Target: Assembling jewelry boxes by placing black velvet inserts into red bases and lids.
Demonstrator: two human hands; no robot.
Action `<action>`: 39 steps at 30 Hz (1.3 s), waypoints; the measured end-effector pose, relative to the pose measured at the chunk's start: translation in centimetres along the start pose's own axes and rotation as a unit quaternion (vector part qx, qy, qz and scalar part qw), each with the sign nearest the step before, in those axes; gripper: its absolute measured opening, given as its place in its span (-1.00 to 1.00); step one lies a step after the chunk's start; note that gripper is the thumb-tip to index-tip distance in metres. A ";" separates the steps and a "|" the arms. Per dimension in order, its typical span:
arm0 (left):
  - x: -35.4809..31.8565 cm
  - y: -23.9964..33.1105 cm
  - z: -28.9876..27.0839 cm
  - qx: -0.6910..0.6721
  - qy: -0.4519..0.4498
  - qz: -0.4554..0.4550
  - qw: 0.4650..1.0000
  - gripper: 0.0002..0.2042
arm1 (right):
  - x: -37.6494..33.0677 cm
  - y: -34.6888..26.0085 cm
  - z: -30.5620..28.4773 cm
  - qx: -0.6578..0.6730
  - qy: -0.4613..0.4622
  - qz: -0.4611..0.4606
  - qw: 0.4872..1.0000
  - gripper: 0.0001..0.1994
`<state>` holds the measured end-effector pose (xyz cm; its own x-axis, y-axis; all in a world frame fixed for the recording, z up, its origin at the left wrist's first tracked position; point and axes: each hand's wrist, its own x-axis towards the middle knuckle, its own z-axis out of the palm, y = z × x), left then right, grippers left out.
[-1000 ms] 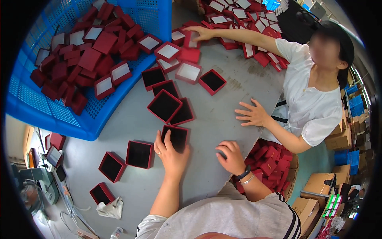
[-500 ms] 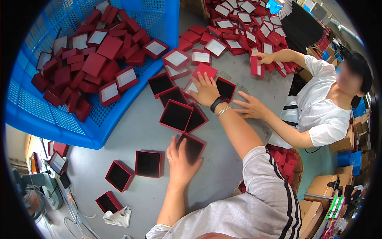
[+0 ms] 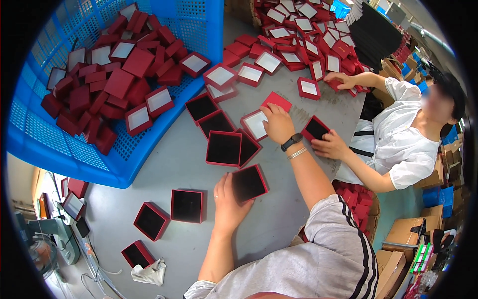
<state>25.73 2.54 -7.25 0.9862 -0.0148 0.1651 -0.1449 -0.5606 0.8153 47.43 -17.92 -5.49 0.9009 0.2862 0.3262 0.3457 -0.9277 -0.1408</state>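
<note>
The left hand (image 3: 230,198) lies flat and open on the grey table (image 3: 174,159), its fingertips resting on the near edge of a red box half with a black lining (image 3: 249,182), which sits just to the right of and beyond the palm. The right hand (image 3: 278,123) is stretched farther across the table, a dark watch and a thin bracelet at its wrist; its fingers curl down over a red box half with a white lining (image 3: 255,124), which lies just to its left and partly under the fingers, and a closed red lid (image 3: 277,100) sits just beyond the fingertips; whether that hand actually grips either piece I cannot tell. Between the two hands a cluster of open black-lined red box halves (image 3: 224,148) lies overlapping, and three more single ones (image 3: 186,206) are spread to the left of the left hand, near the table's edge beside a crumpled white cloth (image 3: 149,273). A large blue perforated plastic crate (image 3: 59,144) fills the upper left, heaped with small square red boxes, some showing white insides. At the far end of the table another dense pile of red boxes with white linings (image 3: 298,30) spreads out. A person in a white top (image 3: 403,144) sits at the right, one hand (image 3: 328,147) on a black-lined box half (image 3: 315,128) just beside the wearer's right wrist, the other reaching into the far pile. Brown cardboard cartons (image 3: 398,234) stand on the floor at lower right.
</note>
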 end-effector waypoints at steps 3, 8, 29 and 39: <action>0.1 0.1 0.0 0.020 -0.017 0.011 1.000 0.06 | -1.9 0.3 3.2 0.069 0.114 0.021 0.991 -0.56; 0.1 0.9 -0.3 0.077 -0.045 0.019 0.996 0.09 | -2.6 -0.8 3.7 0.130 0.139 0.056 0.980 -0.68; 1.0 1.3 1.0 0.140 -0.019 0.016 0.990 0.11 | 15.1 30.3 0.6 0.057 0.160 0.405 0.898 -0.26; 1.5 1.3 0.8 0.157 -0.006 0.013 0.988 0.10 | 14.1 28.6 2.6 0.027 0.031 0.342 0.939 -0.86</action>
<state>27.09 1.14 -6.39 0.9836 -0.0416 0.1756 -0.1403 -0.7886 0.5987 70.70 -39.79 -7.38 0.9003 -0.3884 0.1966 -0.2939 -0.8755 -0.3835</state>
